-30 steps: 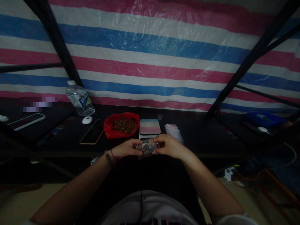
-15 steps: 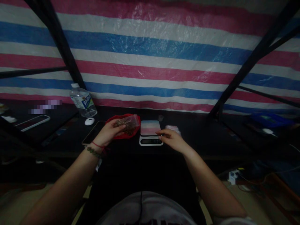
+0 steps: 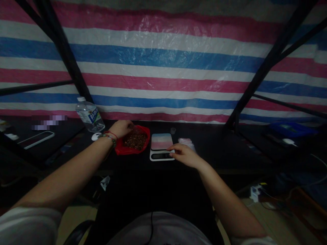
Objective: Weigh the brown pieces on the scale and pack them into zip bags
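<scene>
A red plastic bag [image 3: 120, 148] lies with its mouth spread, full of small brown pieces [image 3: 135, 140]. Over its far left rim is my left hand [image 3: 122, 129], fingers curled together; a faint bit of clear plastic bag [image 3: 136, 129] shows at the fingertips, mostly hidden by the hand and the dim light. To the right sits a white kitchen scale [image 3: 162, 157] with a bare, shiny weighing plate. My right hand [image 3: 182, 153] touches the scale's right front corner by the display, thumb and index finger apart, holding nothing. Small clear bags [image 3: 187, 142] lie partly behind this hand.
A tiny clear cup [image 3: 173, 130] stands behind the scale. At the left are a water bottle [image 3: 90, 115], a white earbud case [image 3: 96, 136] and a phone [image 3: 38, 139]. Dark metal posts [image 3: 249, 88] slant up on both sides, before a striped plastic sheet [image 3: 163, 81].
My left hand has moved back and turned over, carrying the clear bag from above the red bag to its far rim. The brown pieces are now uncovered. My right hand stays at the scale.
</scene>
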{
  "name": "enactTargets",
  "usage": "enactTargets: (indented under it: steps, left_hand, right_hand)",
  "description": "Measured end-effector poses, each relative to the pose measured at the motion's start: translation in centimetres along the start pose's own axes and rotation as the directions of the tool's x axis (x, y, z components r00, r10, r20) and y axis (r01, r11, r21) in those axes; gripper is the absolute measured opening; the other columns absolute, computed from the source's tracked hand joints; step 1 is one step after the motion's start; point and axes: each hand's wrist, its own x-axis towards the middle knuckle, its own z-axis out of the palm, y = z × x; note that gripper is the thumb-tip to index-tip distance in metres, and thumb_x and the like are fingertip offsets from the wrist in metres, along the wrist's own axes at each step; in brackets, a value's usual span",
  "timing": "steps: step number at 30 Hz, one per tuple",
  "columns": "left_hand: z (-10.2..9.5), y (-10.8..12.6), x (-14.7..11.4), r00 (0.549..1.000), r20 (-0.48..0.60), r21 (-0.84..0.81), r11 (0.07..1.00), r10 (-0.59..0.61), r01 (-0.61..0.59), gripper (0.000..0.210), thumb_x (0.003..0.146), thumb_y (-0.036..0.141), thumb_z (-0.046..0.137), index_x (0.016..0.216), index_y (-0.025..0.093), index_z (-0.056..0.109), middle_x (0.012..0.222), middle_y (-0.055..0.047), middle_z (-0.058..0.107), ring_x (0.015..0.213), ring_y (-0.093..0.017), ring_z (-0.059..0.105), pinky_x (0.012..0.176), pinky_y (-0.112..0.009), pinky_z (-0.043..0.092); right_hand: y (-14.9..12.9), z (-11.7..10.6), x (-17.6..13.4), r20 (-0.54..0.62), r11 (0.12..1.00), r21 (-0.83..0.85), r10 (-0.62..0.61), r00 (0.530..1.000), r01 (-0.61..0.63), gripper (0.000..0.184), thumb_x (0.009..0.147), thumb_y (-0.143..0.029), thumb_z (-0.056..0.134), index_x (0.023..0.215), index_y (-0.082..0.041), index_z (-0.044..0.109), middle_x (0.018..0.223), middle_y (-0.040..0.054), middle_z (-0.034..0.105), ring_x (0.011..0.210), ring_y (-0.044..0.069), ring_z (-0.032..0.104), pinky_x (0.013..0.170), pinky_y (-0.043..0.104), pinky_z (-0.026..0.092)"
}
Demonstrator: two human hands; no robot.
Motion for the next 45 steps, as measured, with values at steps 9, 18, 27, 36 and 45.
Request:
enactTargets:
  steps: [9,18,27,36,45]
  left_hand:
    - [0.2,-0.2,1.0,0.995,0.074,0.245,0.966,0.068,-0.084,0.034,0.077,0.033,0.047,0.099,0.017,0.067,0.097,-0.013,0.069,0.087,-0.026,0.063,0.076,-0.031,0.044]
    - [-1.0,-0.8,0.9,0.990,0.114,0.199,0.975,0.081,-0.102,0.032,0.075,0.034,0.050,0.096,0.018,0.069,0.095,-0.012,0.070,0.087,-0.025,0.062,0.079,-0.031,0.043]
    - [-1.8,-1.2,0.6,0.990,0.097,0.181,0.976,0.102,-0.118,0.033,0.078,0.033,0.047,0.095,0.018,0.070,0.093,-0.012,0.070,0.083,-0.024,0.062,0.075,-0.031,0.043]
    - [-3.3,-0.7,0.1,0.985,0.124,0.170,0.975,0.120,-0.141,0.031,0.077,0.032,0.047,0.093,0.019,0.070,0.090,-0.010,0.070,0.078,-0.022,0.061,0.072,-0.028,0.042]
    - [-4.5,-0.5,-0.5,0.972,0.172,0.082,0.981,0.160,-0.176,0.026,0.074,0.030,0.050,0.085,0.019,0.070,0.080,-0.006,0.069,0.070,-0.019,0.059,0.066,-0.026,0.040]
  right_hand:
    - [0.0,-0.4,0.0,0.019,1.000,-0.012,0.016,1.000,-0.016,0.024,0.081,-0.026,0.060,0.102,-0.016,0.066,0.093,0.0056,0.065,0.071,0.012,0.057,0.068,0.025,0.045]
    - [0.4,-0.2,-0.1,0.095,0.997,-0.077,0.037,0.995,-0.029,0.028,0.081,-0.025,0.060,0.107,-0.017,0.065,0.098,0.0064,0.066,0.075,0.013,0.058,0.072,0.026,0.046]
    - [-0.3,-0.2,-0.3,0.157,0.996,-0.088,0.027,0.987,-0.014,0.028,0.081,-0.026,0.059,0.107,-0.017,0.066,0.101,0.0069,0.067,0.079,0.015,0.060,0.074,0.028,0.047]
    - [0.1,-0.2,-0.4,0.173,0.995,-0.097,0.024,0.985,-0.007,0.030,0.081,-0.028,0.059,0.109,-0.018,0.065,0.107,0.0074,0.066,0.089,0.017,0.061,0.081,0.030,0.047]
    - [0.6,-0.2,-0.4,0.207,0.996,-0.089,0.049,0.977,-0.032,0.031,0.081,-0.031,0.059,0.109,-0.018,0.065,0.106,0.0071,0.067,0.085,0.017,0.061,0.078,0.029,0.048]
